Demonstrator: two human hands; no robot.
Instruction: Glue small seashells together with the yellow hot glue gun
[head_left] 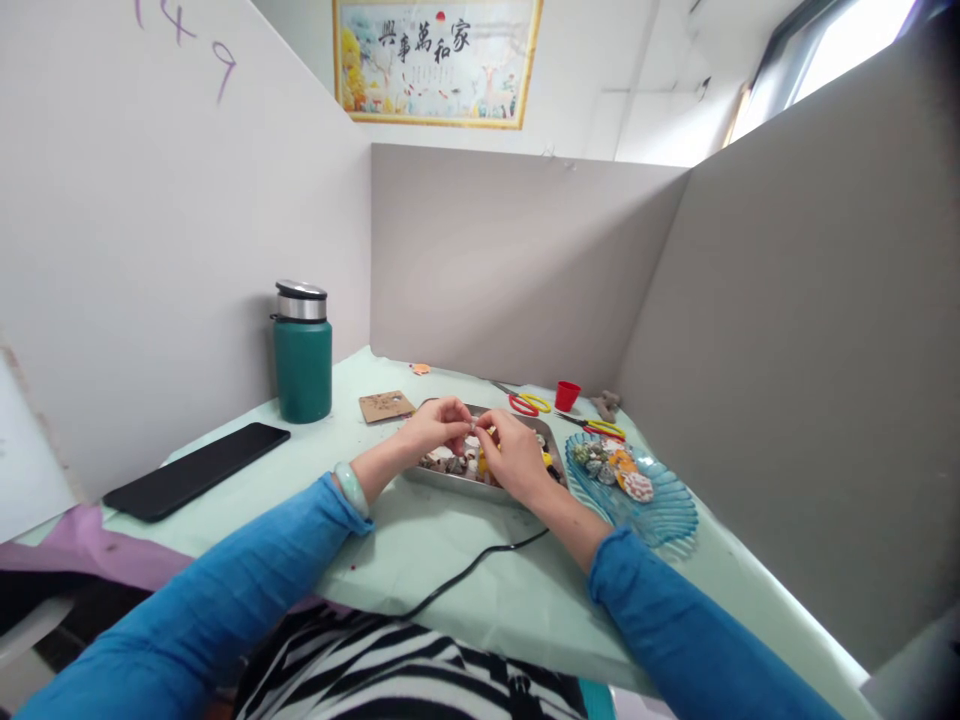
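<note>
Above the metal tray (pixel 456 484), my left hand (pixel 441 426) and my right hand (pixel 514 456) meet fingertip to fingertip. Both pinch at a tiny pale thing between them, too small to make out. Shell-like pieces and small yellow, white and dark items lie in the tray, partly hidden by my hands. To the right of my right hand is a blue scalloped glass plate (pixel 667 515). It bears several decorated shell-like pieces (pixel 637 487), some orange and some patterned.
Two pairs of scissors, one (pixel 529 404) behind the tray and another (pixel 600 429) by the plate, flank a red cup (pixel 568 396). Leftward are a brown card (pixel 386 406), a green bottle (pixel 303 365) and a flat black slab (pixel 199 470). A black cord (pixel 480 560) crosses the front; grey panels surround the table.
</note>
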